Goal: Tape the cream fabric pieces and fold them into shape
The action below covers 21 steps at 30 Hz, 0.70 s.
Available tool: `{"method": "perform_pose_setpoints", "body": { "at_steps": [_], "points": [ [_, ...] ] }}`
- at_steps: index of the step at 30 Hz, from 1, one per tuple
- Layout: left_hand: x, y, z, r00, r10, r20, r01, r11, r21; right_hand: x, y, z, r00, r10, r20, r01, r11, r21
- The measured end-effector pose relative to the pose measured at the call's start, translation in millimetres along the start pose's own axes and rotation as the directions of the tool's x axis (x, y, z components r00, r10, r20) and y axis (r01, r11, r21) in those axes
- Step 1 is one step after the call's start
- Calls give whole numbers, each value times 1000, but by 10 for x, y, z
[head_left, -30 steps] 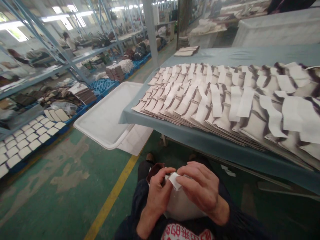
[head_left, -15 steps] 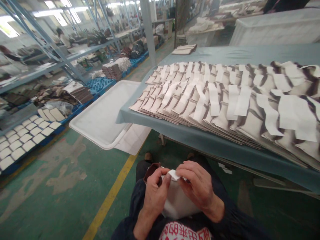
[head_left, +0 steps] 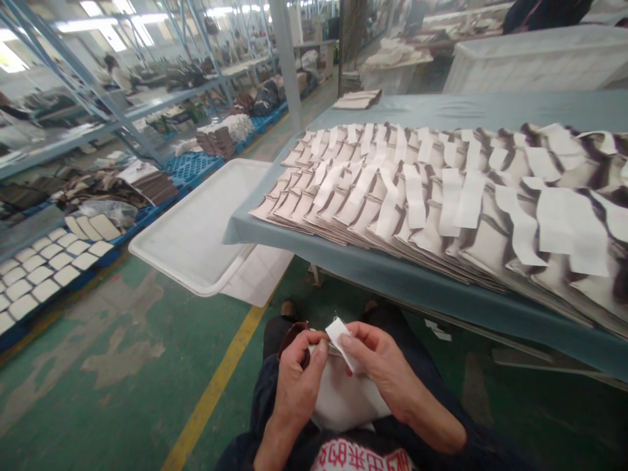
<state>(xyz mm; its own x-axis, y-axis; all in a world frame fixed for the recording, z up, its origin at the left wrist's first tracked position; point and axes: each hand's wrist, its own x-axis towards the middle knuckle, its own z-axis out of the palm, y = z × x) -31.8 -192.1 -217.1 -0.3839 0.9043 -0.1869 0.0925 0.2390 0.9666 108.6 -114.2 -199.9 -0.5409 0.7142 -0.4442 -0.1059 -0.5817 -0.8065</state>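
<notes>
Strip lights (head_left: 88, 25) shine above a worn green floor (head_left: 122, 405) bearing a yellow line (head_left: 210, 391).

two hands (head_left: 300, 376) (head_left: 380, 356), one held white strip (head_left: 337, 332), one teal-covered table (head_left: 441, 104)

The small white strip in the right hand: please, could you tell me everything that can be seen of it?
The white strip is short, narrow and plain, with no print visible; it looks like paper or thin fabric. The right hand pinches it, the thumb covering part of its face. It is tilted, its upper end pointing up and leftward in the picture. It sits above the pale piece on the lap, close to the left hand; whether it touches either is unclear.
</notes>
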Motion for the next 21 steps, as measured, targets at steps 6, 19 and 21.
{"method": "perform_pose_setpoints", "body": {
  "at_steps": [6, 19, 21],
  "points": [
    [-22, 21, 10, 1000, 3, 10, -3, 1000, -18, 8, 2, 4, 999, 32, 8, -32, 999, 9],
    [-19, 58, -7, 996, -24, 80, 29, 998, -60, 81, 101, -63, 1000, -10, 24, 13, 995, -104],
    [-17, 55, 0, 996, -32, 79, 38, 997, -64, 88, 115, -71, 999, -20, 40, 26, 990, -136]
  ]
}}
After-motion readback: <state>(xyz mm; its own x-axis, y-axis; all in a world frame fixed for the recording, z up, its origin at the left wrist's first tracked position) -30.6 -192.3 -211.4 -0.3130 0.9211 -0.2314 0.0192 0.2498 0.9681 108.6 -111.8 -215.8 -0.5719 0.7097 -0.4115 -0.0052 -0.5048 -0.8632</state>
